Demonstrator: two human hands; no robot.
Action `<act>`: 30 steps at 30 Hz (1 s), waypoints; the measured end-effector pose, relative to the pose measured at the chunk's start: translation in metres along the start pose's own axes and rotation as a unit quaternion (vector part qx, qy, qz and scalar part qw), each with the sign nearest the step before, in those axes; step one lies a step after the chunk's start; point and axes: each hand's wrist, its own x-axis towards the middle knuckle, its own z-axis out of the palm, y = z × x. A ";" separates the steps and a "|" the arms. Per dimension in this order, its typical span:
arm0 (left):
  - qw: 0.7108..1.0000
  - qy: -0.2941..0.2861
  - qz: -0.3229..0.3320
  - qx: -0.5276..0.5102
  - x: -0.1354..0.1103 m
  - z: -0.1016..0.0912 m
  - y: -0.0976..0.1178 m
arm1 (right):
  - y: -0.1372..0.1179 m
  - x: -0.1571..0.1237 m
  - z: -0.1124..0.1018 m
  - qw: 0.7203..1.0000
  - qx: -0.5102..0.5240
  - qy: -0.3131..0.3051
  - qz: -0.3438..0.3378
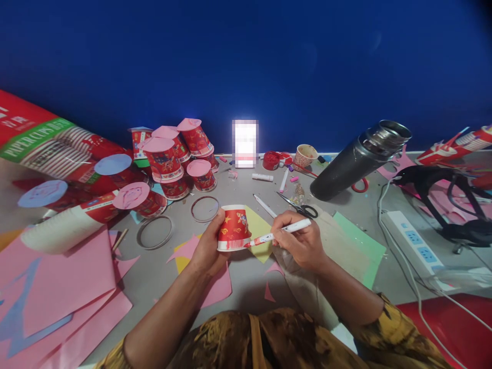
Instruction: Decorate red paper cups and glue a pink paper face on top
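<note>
A red paper cup (232, 225) with gold and blue prints is held by my left hand (209, 246), its fingers wrapped around the left side. The cup's wide white rim faces down toward me, and pinkish-red strokes show on the band just above it. My right hand (298, 241) grips a white marker pen (282, 232) with a red tip. That tip touches the cup's lower right edge, or is very close to it. Beneath the cup lie a yellow paper sheet (260, 225) and a pink paper piece (217, 287).
Cups with pink paper tops (165, 159) stand stacked at the left, beside a paper-cup pack (57, 143). Scissors (303, 207), a dark flask (355, 164) and a power strip (415, 241) are on the right. Two rings (155, 248) lie left of centre, near pink sheets (69, 277).
</note>
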 end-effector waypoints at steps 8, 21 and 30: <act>1.000 0.005 0.002 0.013 0.001 0.001 -0.001 | 0.001 0.000 0.000 1.000 -0.002 0.002 0.008; 1.000 -0.026 -0.009 0.005 0.002 -0.004 -0.003 | -0.002 0.002 0.003 1.000 -0.005 0.026 -0.011; 0.999 -0.029 -0.029 0.006 -0.001 -0.002 -0.001 | -0.002 0.000 0.001 1.000 -0.013 0.016 -0.016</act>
